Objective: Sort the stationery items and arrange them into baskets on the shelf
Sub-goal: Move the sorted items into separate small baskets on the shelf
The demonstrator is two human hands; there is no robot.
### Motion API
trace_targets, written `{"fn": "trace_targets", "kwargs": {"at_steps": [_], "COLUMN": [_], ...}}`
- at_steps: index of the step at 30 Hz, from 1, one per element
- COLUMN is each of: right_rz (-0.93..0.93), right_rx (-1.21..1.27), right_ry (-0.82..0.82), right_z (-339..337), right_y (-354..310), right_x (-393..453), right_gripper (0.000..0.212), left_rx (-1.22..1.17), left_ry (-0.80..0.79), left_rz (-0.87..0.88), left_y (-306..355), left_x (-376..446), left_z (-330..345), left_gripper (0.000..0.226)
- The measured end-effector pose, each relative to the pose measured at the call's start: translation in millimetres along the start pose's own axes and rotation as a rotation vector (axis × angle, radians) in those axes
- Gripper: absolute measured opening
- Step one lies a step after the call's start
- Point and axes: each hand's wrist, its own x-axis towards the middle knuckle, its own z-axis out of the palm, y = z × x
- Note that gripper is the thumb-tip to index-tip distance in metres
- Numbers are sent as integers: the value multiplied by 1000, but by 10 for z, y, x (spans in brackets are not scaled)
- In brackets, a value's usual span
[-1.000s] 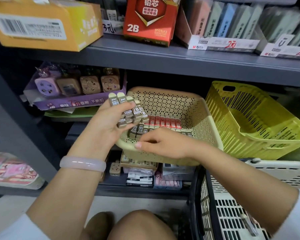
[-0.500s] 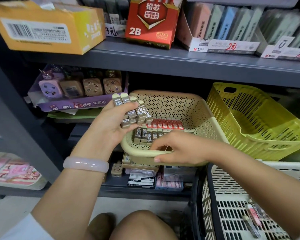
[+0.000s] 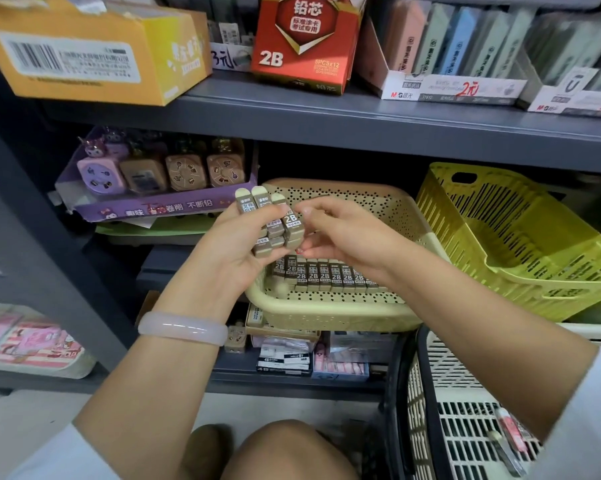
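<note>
At the centre of the frame, the left hand [image 3: 233,251] held a stack of small tan 2B eraser blocks [image 3: 275,223] above the beige perforated plastic basket [image 3: 344,317] on the grey metal shelf [image 3: 327,123]. The right hand [image 3: 347,240] pinched one block at the stack's right edge. One neat row of erasers [image 3: 327,277] already lay in the basket. The sorting seemed partly done: the held stack remained, and the yellow-green slotted basket [image 3: 521,244] at right looked empty.
</note>
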Motion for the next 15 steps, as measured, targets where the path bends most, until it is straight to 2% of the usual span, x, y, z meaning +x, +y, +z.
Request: {"fn": "trace_targets", "kwargs": {"at_steps": [4, 7, 9, 13, 15], "right_rz": [78, 51, -3, -192, -299], "right_rx": [27, -163, -410, -1211, -1371], "right_ry": [-41, -109, -234, -555, -622], "right_z": [-12, -109, -177, -195, -130], "right_y": [48, 70, 75, 176, 236], "right_x": [59, 89, 114, 192, 211], "right_gripper": [16, 12, 11, 27, 36], "left_rx": [13, 40, 66, 65, 70], "left_ry": [13, 9, 39, 65, 61], "left_rz": [21, 39, 64, 103, 106], "left_y": [-14, -13, -8, 24, 36], "left_x": [2, 4, 14, 25, 30], "left_z": [22, 9, -21, -100, -129], "left_gripper": [15, 16, 16, 15, 14]}}
